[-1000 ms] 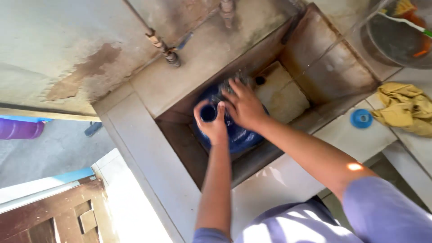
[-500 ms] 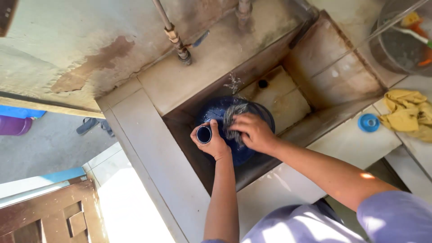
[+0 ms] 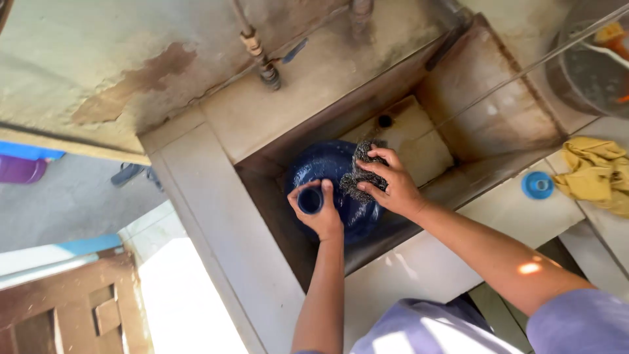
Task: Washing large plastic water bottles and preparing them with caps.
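A large blue water bottle (image 3: 341, 190) is stood in the sunken basin (image 3: 472, 118) of a concrete counter (image 3: 216, 216), close to the basin's front wall and toward its left end, with its round open neck turned up toward the camera. The neck is encircled by the left hand (image 3: 318, 210), whose grip is closed around it, the thumb and fingers being wrapped about the rim so that the dark opening is seen between them. A grey wire scrubber (image 3: 362, 172) is held in the right hand (image 3: 392, 187); the grip is closed on it, with the fingertips curled over the wad, and the scrubber is pressed against the bottle's shoulder just beside the neck (the underside of the wad is hidden by the fingers). A small dark drain hole (image 3: 385, 120) is seen in the pale floor of the basin behind the bottle, toward the back wall. A metal tap (image 3: 265, 65) is fixed to the stained wall above the basin's back left corner. On the counter's right part, past the basin's front right corner, a round blue cap (image 3: 537, 185) is laid flat, and just beside it, nearer the right edge, a crumpled yellow cloth (image 3: 593, 172) is spread. A dark round bucket (image 3: 590, 65) is seen at the far right corner, cut off by the edge of the view. Both forearms are bare, and a pale lilac sleeve (image 3: 576, 324) is visible on the right arm.
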